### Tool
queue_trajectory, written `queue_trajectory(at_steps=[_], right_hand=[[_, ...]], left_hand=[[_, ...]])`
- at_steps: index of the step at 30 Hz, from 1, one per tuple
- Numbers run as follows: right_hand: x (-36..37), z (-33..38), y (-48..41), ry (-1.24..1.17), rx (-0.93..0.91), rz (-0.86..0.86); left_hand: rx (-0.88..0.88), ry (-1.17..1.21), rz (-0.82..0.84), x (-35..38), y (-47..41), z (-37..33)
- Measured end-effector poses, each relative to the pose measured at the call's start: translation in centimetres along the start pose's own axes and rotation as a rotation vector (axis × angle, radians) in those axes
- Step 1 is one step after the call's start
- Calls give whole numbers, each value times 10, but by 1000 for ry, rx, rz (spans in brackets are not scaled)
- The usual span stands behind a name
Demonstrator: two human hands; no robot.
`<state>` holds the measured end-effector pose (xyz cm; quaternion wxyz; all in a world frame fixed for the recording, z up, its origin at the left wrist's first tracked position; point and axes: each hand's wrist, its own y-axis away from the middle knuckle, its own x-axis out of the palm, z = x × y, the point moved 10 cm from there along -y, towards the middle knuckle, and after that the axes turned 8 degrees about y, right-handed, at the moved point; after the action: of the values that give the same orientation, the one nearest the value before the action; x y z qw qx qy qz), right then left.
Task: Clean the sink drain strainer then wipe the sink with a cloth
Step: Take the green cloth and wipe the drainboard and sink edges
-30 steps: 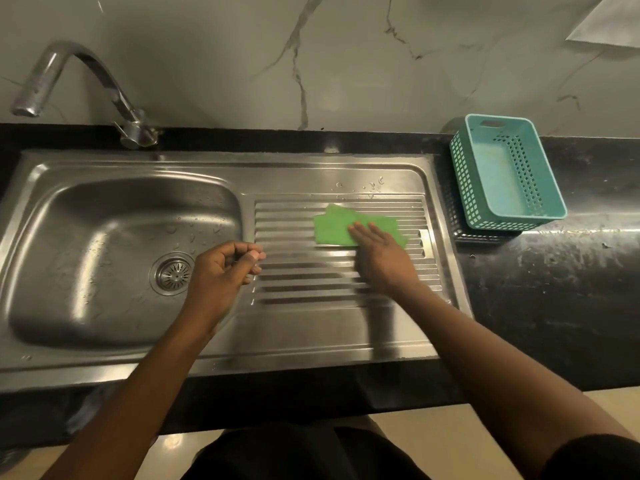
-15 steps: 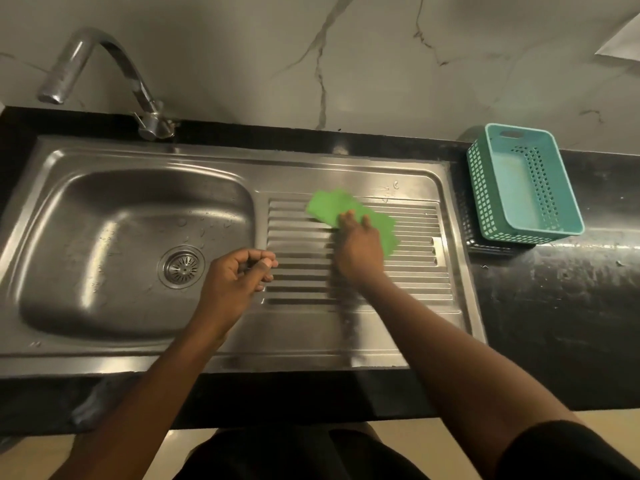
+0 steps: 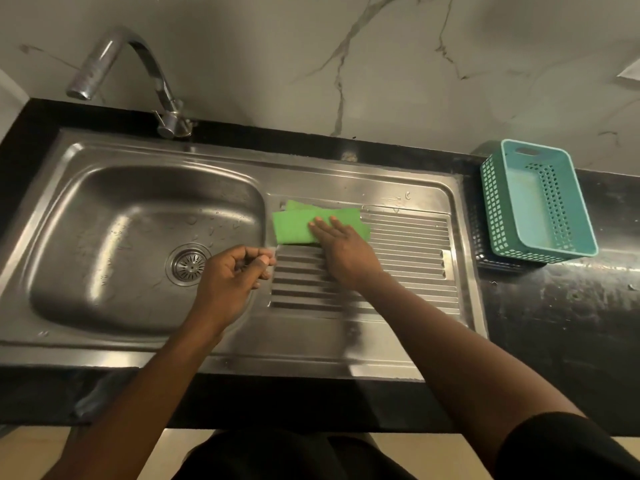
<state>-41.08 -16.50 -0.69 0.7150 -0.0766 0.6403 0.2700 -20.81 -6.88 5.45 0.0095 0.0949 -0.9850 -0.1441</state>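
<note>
A stainless steel sink point(image 3: 55, 344) is set into a black polished countertop point(image 3: 561, 327), with a rounded rectangular basin on the left and a ribbed drainboard point(image 3: 408, 258) on the right. The steel is brushed and reflective, and water droplets are scattered over the basin floor and back wall. The round drain strainer point(image 3: 187, 265), a metal disc with radial slots, is seated in the drain hole at the basin floor. A curved chrome faucet point(image 3: 138, 74) rises from the back rim and arches to the left.

A green cloth point(image 3: 294, 226), soft and folded in loose layers, is laid at the upper left corner of the drainboard, just beside the basin's edge. It is pressed flat under the right hand point(image 3: 346, 254), whose fingers are extended and spread over the cloth's right part; nothing is gripped, the palm simply bears down. The left hand point(image 3: 232, 282) is held above the basin's right rim, loosely curled with the fingertips brought against the thumb; whether anything small is pinched there cannot be told.

The ribs to the right of the cloth and below it are left uncovered as far as the raised rim. A teal perforated plastic basket point(image 3: 540, 206), rectangular with rounded corners, is placed on the countertop well apart from the cloth, past the sink's right edge. A veined marble wall point(image 3: 381, 64) stands behind.
</note>
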Motion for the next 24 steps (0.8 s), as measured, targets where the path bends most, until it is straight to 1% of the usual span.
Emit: queue_trajectory(at_steps=[2,5,8,10,11,13,14,16,18,24], right_hand=[[0,-43,22,-6,125,-29],[-7,-127,64,-13,358,-94],[-17,-185,94,17,480,-88],[-19,-193,93,9,558,-93],[-20,-189,90,-16,628,-117],[-19,-169,78,-68,766,-149],[-18,-154,70,-79,792,-150],[-15,-120,51,-59,758,-130],[-14,-86,31,-32,680,-107],[-1,38,-41,-3,289,3]], left_hand=[[-7,0,14,2,-1,3],[-12,-5,28,5,-2,4],[-13,-11,34,5,-2,4],[-13,-12,31,3,-2,4],[-11,-12,30,2,-2,4],[-14,-15,29,1,-1,5],[-19,-16,28,0,0,6],[-29,-9,27,-2,1,7],[-38,5,23,-4,1,8],[-31,3,-3,-6,5,0]])
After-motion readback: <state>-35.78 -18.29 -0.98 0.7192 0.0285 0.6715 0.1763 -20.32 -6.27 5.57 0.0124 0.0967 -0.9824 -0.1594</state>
